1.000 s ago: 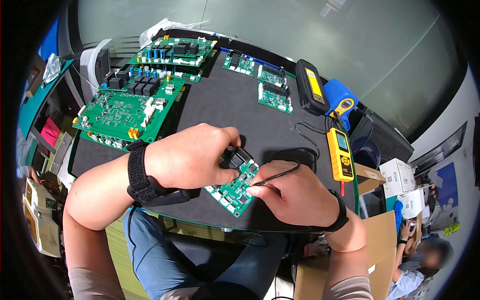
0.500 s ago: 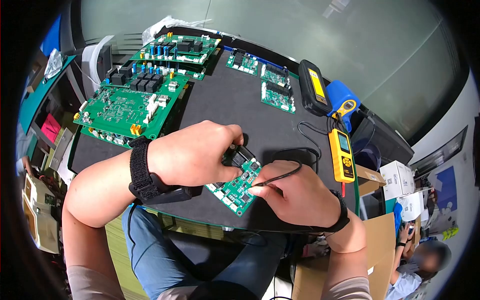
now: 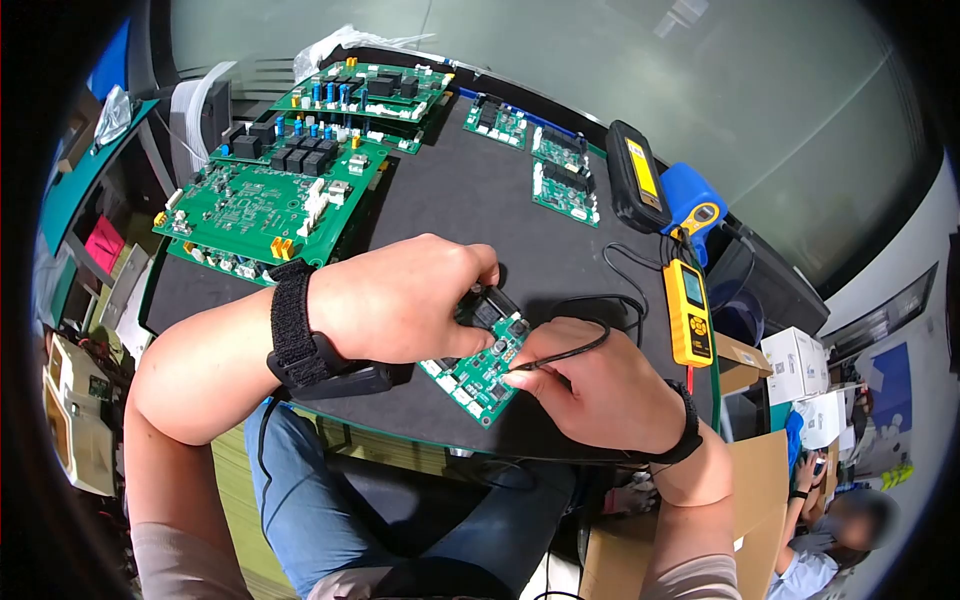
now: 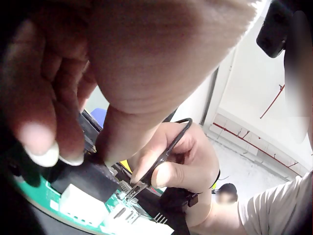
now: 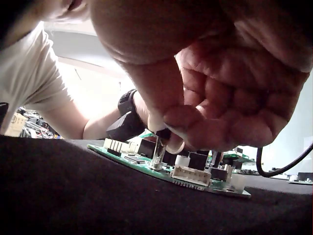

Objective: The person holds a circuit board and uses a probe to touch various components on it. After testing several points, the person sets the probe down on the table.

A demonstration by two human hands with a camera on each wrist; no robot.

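Observation:
A small green circuit board (image 3: 468,385) lies slanted on the dark mat, white connectors along its near edge. My left hand (image 3: 400,305) grips its far part, thumb on top beside black components and the fingers over the far side. Between thumb and forefinger, my right hand (image 3: 600,390) pinches the end of a black cable (image 3: 568,350). A thin metal tip (image 5: 157,155) on that end stands upright on the board in the right wrist view, close to a white connector (image 5: 190,175). In the left wrist view the cable (image 4: 171,145) curves back over the right hand.
Large green boards (image 3: 250,205) are stacked at the left. Several smaller boards (image 3: 565,195) lie at the back. A yellow handheld meter (image 3: 688,315), a black case (image 3: 638,180) and a blue-and-yellow device (image 3: 695,205) line the right side. Another person (image 3: 815,555) is at the far right.
The head view has shifted a little, so the mat's contents appear slightly farther right and higher. Both hands keep their hold on the board and the cable end.

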